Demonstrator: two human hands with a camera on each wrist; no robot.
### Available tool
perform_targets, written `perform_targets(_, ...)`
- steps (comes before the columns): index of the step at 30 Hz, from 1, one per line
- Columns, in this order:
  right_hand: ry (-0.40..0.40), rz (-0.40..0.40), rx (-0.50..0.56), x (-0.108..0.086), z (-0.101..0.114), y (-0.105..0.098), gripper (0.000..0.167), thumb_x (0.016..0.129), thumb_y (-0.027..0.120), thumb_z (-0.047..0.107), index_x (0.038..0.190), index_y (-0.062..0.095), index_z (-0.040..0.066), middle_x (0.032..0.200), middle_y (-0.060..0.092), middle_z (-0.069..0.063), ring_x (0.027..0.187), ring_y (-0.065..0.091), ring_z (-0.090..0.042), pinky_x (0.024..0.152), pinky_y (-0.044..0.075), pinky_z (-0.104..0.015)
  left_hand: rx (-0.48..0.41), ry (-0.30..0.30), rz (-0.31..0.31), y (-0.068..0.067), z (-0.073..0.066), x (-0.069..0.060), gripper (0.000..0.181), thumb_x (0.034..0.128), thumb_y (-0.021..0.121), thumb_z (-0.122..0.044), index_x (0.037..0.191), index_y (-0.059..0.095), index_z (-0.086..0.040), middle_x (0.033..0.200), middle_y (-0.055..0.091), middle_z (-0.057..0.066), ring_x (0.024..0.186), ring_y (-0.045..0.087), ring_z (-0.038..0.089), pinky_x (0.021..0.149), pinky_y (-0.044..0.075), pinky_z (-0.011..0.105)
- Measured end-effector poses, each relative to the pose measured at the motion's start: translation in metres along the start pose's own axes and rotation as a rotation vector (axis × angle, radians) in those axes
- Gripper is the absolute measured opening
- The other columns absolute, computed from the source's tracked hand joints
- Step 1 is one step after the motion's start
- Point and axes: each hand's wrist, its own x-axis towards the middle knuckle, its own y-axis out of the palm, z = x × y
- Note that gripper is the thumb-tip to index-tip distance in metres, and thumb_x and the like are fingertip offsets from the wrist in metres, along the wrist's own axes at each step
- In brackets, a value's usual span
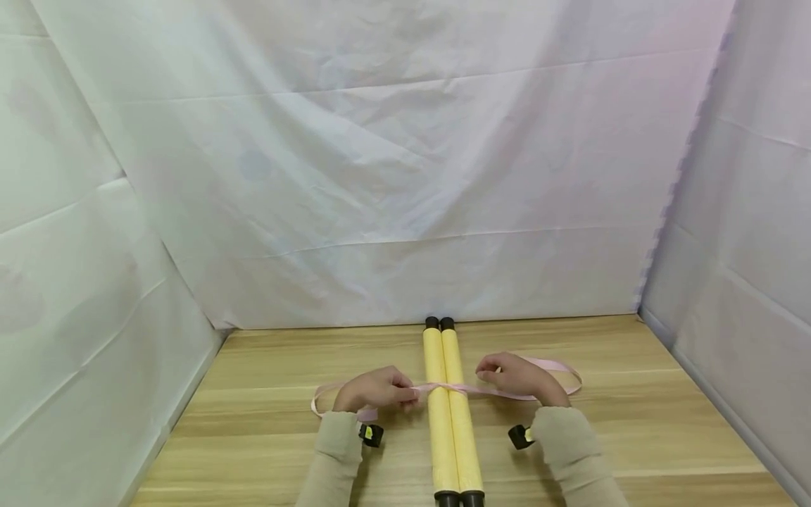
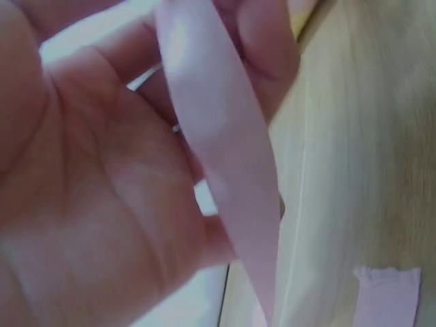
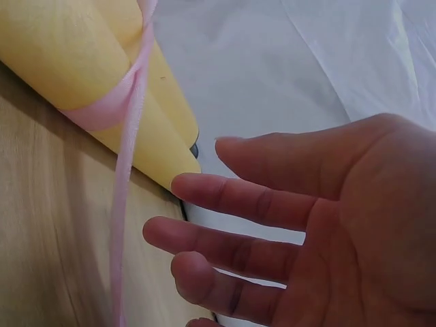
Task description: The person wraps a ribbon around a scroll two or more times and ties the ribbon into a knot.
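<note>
Head view | left hand (image 1: 378, 389), the nearer, pinches pink ribbon (image 2: 228, 143); right hand (image 1: 521, 375), fingers parted, holds nothing | ribbon crosses two yellow rods (image 1: 462, 436) between hands | rods' long axis runs away over surface (image 1: 633, 436) toward white cloth (image 1: 412, 176)

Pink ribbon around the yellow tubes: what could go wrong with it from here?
The crossing in the pink ribbon might loosen: the left hand holds one side, but the right hand grips nothing.

If it slackens, the yellow tubes, lying side by side, could roll apart; only one band shows around them.

The loose ribbon by the right wrist may also snag on it.
</note>
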Motion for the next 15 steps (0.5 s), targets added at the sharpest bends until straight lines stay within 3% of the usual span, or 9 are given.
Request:
perform_targets(6, 0.013, 0.002, 0.000, -0.0006, 0.0000, 0.0065, 0.022, 0.101, 0.056, 0.018, 0.109, 0.068, 0.002, 0.100, 0.068, -0.001, 0.088, 0.058, -0.017, 0.077, 0.048, -0.036, -0.081, 0.079, 0.027, -0.0011, 0.0019, -0.0010, 0.033, 0.1013, 0.057, -0.027, 0.095, 0.076, -0.001, 0.093, 0.072, 0.015, 0.070, 0.048, 0.009, 0.067, 0.040, 0.024)
perform_targets(10, 0.030, 0.016, 0.024, -0.0015, 0.0009, 0.0093, 0.022, 0.100, 0.056, 0.017, 0.109, 0.068, 0.001, 0.096, 0.067, -0.004, 0.080, 0.055, -0.018, 0.072, 0.046, -0.034, -0.148, 0.171, 0.022, 0.0008, 0.0024, 0.0011, 0.029, 0.1023, 0.055, -0.024, 0.110, 0.074, -0.004, 0.110, 0.072, 0.012, 0.099, 0.065, 0.016, 0.089, 0.050, 0.029)
perform_targets(12, 0.039, 0.026, 0.042, -0.0019, 0.0009, 0.0102, 0.022, 0.101, 0.056, 0.017, 0.109, 0.068, 0.001, 0.093, 0.066, -0.006, 0.075, 0.055, -0.019, 0.069, 0.046, -0.033, -0.193, 0.206, 0.006, 0.0031, 0.0020, 0.0030, 0.027, 0.1022, 0.056, -0.022, 0.115, 0.073, -0.005, 0.117, 0.071, 0.010, 0.113, 0.063, 0.022, 0.100, 0.048, 0.036)
perform_targets(15, 0.043, 0.037, 0.053, -0.0023, 0.0004, 0.0112, 0.022, 0.101, 0.056, 0.018, 0.109, 0.068, 0.002, 0.089, 0.066, -0.008, 0.070, 0.055, -0.019, 0.066, 0.045, -0.032, -0.244, 0.228, -0.043, 0.0080, 0.0008, 0.0076, 0.027, 0.1016, 0.057, -0.023, 0.116, 0.073, -0.006, 0.119, 0.069, 0.008, 0.115, 0.060, 0.024, 0.101, 0.045, 0.043)
